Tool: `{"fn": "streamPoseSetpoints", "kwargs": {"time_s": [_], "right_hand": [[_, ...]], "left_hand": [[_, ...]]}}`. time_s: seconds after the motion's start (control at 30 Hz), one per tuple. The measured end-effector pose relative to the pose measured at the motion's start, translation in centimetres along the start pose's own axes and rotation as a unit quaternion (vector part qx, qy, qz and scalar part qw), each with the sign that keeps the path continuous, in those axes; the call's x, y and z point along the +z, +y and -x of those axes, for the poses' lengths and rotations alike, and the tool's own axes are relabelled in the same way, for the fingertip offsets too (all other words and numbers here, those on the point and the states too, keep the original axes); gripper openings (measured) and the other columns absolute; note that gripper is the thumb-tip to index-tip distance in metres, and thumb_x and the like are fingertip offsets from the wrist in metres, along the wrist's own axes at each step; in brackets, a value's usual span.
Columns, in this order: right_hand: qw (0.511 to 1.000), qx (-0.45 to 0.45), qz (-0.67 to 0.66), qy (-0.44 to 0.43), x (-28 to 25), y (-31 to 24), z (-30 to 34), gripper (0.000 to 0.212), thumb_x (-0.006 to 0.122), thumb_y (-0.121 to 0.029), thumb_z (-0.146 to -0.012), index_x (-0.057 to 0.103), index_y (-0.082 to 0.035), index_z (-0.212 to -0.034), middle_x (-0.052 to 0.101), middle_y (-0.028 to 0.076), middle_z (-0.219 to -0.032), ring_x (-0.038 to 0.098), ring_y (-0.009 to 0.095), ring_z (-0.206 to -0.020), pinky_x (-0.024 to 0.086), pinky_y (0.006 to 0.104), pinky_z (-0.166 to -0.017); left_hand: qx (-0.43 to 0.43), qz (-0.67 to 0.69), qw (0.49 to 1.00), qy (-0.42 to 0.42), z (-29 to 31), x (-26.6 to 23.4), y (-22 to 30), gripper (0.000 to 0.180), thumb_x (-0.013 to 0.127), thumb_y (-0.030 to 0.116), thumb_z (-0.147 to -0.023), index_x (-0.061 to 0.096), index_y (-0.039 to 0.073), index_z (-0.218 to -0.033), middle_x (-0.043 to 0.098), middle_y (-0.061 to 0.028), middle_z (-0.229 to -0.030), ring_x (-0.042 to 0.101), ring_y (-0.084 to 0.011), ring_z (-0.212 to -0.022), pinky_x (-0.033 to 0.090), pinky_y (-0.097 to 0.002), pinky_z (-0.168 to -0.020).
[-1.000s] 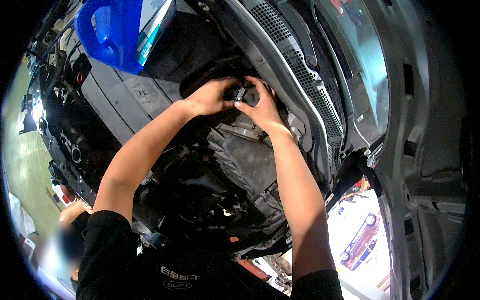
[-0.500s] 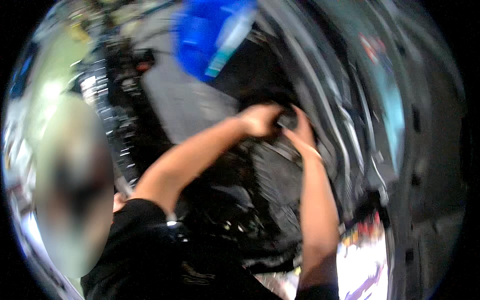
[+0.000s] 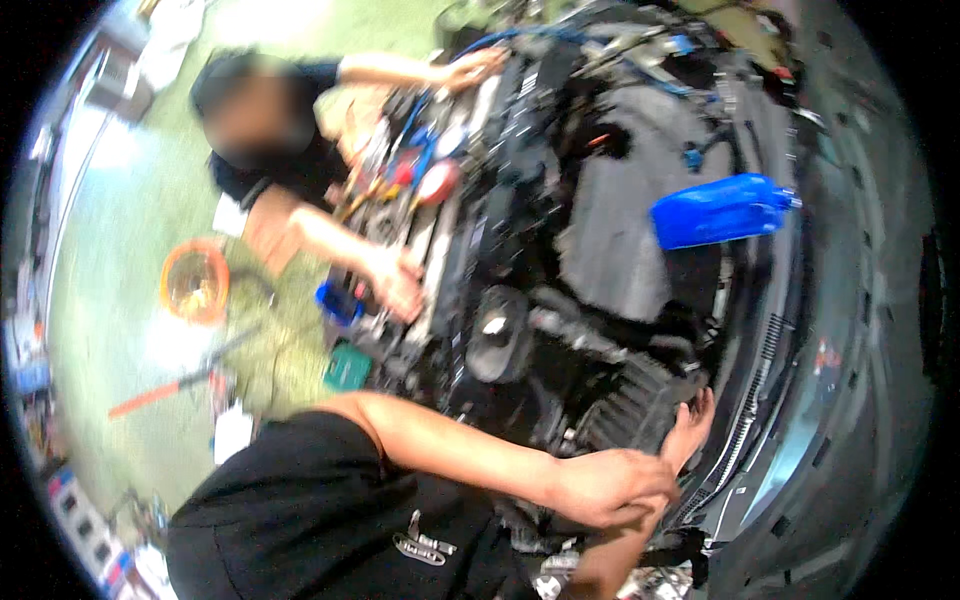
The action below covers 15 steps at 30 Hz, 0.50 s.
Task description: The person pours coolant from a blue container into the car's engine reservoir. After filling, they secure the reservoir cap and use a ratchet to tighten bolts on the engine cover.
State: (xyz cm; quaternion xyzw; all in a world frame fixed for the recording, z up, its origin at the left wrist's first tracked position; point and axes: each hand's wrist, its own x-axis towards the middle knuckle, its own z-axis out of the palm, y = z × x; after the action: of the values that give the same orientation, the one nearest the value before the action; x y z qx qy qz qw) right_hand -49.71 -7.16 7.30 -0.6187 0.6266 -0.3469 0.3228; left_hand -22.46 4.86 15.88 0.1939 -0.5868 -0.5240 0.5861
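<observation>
Over the engine bay of a car, my left hand [image 3: 615, 487] crosses on top of my right forearm near the wrist. Its fingers are bent downward and blurred; whether they grip the forearm or anything else I cannot tell. My right hand [image 3: 689, 428] is open, fingers stretched out and apart, beside a ribbed black plastic housing [image 3: 632, 408]. Nothing shows in it. Farther off, a blue plastic jug [image 3: 715, 212] lies on its side over the bay. A grey panel [image 3: 625, 200] lies left of the jug.
Across the car's front, another person leans in, one hand [image 3: 398, 285] on the front edge beside several tools. An orange-rimmed bucket [image 3: 195, 282] stands on the green floor [image 3: 110, 230]. The raised hood [image 3: 870, 400] rises along the right.
My view has swung, bringing the other person and floor into sight. My hands, formerly together around something dark, are nearer my body, the left now over my right forearm.
</observation>
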Motion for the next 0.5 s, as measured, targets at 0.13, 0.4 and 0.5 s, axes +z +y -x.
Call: {"fn": "streamPoseSetpoints", "kwargs": {"time_s": [0.13, 0.4, 0.5], "right_hand": [[0.995, 0.011, 0.012, -0.096, 9.3, -6.7, 15.0, 0.047, 0.066, -0.008, -0.1, 0.051, -0.003, -0.144, 0.057, 0.012, -0.14, 0.052, 0.025, -0.132, 0.037, 0.04, -0.117], [0.947, -0.028, 0.112, -0.299, 19.0, -8.3, 28.3, 0.072, 0.066, -0.022, -0.101, 0.031, -0.003, -0.16, 0.042, 0.022, -0.157, 0.042, 0.036, -0.145, 0.032, 0.046, -0.122], [0.918, -0.12, 0.189, -0.326, 20.0, -8.0, 28.9, 0.082, 0.069, -0.027, -0.098, 0.026, -0.002, -0.163, 0.042, 0.028, -0.154, 0.046, 0.044, -0.14, 0.038, 0.0495, -0.118]], "left_hand": [[-0.029, 0.03, 0.999, -0.033, 7.4, 0.1, 4.0, 0.033, 0.065, 0.015, -0.093, 0.06, 0.0, -0.122, 0.064, -0.0182, -0.113, 0.064, -0.0392, -0.111, 0.051, -0.0489, -0.1], [-0.055, -0.145, 0.963, 0.223, 18.1, -7.9, 6.6, 0.024, 0.074, 0.02, -0.093, 0.07, 0.007, -0.113, 0.07, -0.0124, -0.11, 0.068, -0.0339, -0.106, 0.054, -0.0456, -0.095], [-0.092, -0.215, 0.923, 0.304, 26.1, -9.5, 8.6, 0.017, 0.075, 0.012, -0.091, 0.072, 0.005, -0.106, 0.072, -0.0135, -0.104, 0.069, -0.0341, -0.102, 0.055, -0.0447, -0.091]]}}
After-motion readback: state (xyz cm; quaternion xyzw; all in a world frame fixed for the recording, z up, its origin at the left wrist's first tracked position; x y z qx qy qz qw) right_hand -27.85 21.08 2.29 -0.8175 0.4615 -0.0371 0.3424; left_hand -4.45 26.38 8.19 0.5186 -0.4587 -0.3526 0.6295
